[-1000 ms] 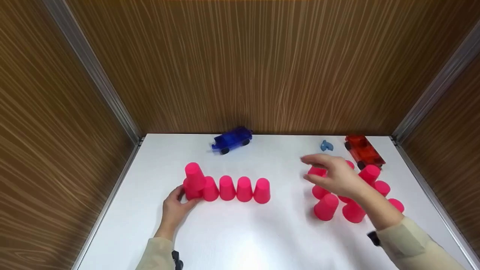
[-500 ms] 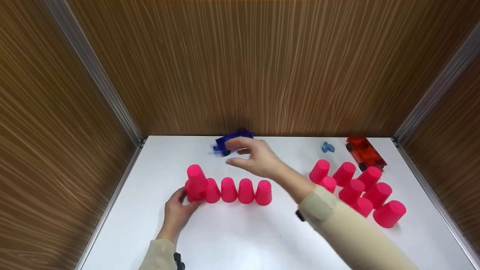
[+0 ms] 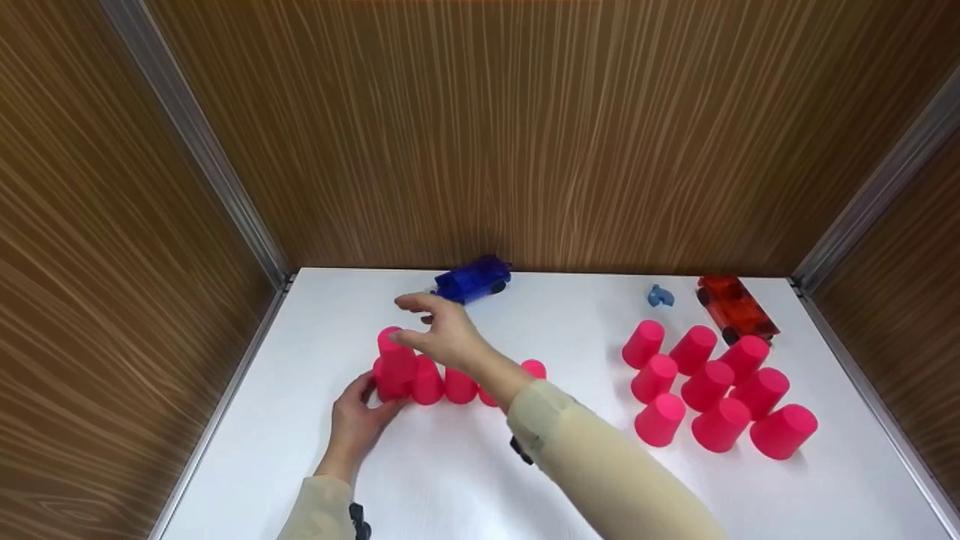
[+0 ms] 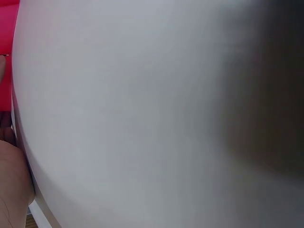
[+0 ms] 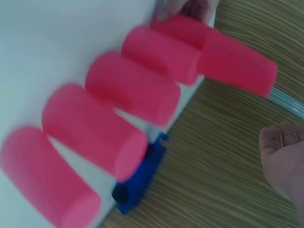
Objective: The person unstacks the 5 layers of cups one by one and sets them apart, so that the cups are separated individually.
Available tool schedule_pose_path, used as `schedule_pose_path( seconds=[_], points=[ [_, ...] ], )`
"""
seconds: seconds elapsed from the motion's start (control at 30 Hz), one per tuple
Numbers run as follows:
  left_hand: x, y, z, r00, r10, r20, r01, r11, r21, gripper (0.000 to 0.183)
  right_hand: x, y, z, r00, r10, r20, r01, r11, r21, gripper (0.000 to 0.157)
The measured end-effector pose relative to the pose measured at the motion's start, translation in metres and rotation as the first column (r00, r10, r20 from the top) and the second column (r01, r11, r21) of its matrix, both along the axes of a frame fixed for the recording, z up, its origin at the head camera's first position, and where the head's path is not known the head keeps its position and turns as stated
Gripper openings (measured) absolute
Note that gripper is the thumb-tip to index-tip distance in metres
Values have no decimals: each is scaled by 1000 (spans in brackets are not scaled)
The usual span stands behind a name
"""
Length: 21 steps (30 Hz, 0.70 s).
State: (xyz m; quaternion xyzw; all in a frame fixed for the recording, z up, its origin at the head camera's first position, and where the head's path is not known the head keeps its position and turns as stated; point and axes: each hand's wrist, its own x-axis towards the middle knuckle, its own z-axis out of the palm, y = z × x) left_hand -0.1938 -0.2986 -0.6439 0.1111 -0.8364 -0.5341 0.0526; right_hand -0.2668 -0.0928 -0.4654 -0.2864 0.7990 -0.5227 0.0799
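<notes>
Pink cups stand upside down in a short row; an upper cup is perched on the left end, over the first cup of the row. My left hand holds that lower cup between thumb and fingers. In the left wrist view only part of the hand and some pink cup show at the edge. My right hand hovers above the row with fingers and thumb spread apart, holding nothing. In the right wrist view a gap separates this hand from the upper cup.
Several more pink cups stand upside down in a group at the right. Behind lie a blue toy car, a small light-blue piece and a red toy car. Wood-grain walls enclose the white table.
My right hand has swept left from over the right-hand cup group to beside the upper cup. The left hand keeps its hold on the lower cup.
</notes>
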Motion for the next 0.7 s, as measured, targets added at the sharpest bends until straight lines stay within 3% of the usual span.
schedule_pose_path(
  seconds=[0.2,0.37,0.53,0.7],
  points=[
    [-1,2,1,1000,-1,19,1,1000,-6,76,5,-14,-24,995,-48,86,45,998,37,62],
    [-1,4,0,1000,0,16,0,1000,1,77,7,-19,-34,988,-81,132,74,996,58,65],
    [-1,4,0,1000,-2,8,2,1000,-10,75,8,-16,-37,984,-89,157,78,994,74,61],
    [0,3,1,1000,4,9,-3,999,-45,75,4,-2,-29,988,-49,145,46,999,24,59]
  ],
)
